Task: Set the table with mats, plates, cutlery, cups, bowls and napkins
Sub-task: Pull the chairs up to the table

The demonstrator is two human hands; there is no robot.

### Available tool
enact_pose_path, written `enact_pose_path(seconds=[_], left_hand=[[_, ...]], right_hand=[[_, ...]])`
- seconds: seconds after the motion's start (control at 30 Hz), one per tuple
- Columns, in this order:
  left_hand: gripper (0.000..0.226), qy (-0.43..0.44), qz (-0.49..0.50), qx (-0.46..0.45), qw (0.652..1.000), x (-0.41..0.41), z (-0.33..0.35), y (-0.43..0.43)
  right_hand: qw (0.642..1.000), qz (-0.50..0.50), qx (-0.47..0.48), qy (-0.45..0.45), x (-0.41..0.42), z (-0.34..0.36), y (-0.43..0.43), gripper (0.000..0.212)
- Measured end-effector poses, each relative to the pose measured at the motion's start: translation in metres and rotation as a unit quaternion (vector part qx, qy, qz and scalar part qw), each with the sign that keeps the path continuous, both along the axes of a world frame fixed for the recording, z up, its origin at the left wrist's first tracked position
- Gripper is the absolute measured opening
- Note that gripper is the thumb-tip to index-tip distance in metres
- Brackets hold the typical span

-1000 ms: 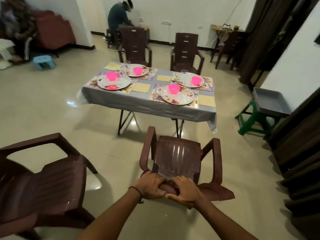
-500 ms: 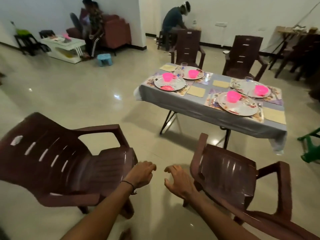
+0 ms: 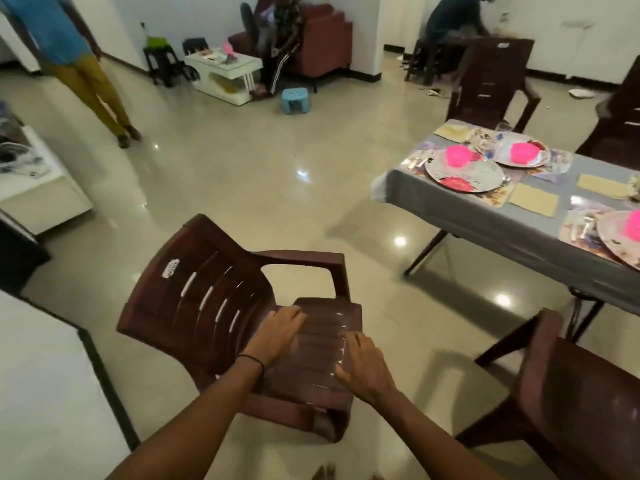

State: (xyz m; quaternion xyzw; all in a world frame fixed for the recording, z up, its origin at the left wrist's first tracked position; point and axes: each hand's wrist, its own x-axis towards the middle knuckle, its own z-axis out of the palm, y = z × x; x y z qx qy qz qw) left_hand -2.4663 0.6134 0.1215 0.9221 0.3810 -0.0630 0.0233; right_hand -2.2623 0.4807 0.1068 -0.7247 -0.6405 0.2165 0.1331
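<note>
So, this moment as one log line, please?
left hand: open, over chair seat | right hand: open, same seat | table: laid

The nearest chair point(image 3: 221, 306) is glossy dark maroon-brown, with pale slits across its back. A grey cloth point(image 3: 485, 220) covers the bench point(image 3: 427, 251). The bowls point(image 3: 458, 155) are bright pink, the plates point(image 3: 485, 173) silvery with a pink flower print, the mats point(image 3: 498, 196) flowered, and the napkins point(image 3: 533, 199) pale yellow. The floor point(image 3: 242, 174) is shiny beige and the stool point(image 3: 293, 100) light blue.

Chair point(image 3: 221, 306) stands left of the set table point(image 3: 485, 216).
</note>
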Motion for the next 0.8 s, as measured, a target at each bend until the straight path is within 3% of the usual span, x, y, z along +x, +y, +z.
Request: enact_pose_path(seconds=[0.33, 0.47, 0.57, 0.8], left_hand=[[0.06, -0.025, 0.172, 0.05, 0.984, -0.105, 0.024, 0.06], [0.061, -0.008, 0.276, 0.068, 0.959, -0.144, 0.038, 0.101], [0.066, -0.003, 0.353, 0.074, 0.933, -0.17, 0.042, 0.137], [0.073, 0.022, 0.373, 0.066, 0.925, -0.221, 0.041, 0.218]], right_hand=[[0.991, 0.131, -0.039, -0.006, -0.084, -0.006, 0.088, 0.075], [0.984, 0.172, -0.051, -0.015, -0.113, -0.009, 0.104, 0.076], [0.982, 0.176, -0.072, -0.018, -0.131, -0.014, 0.107, 0.074], [0.984, 0.133, -0.12, -0.018, -0.176, -0.02, 0.128, 0.077]])
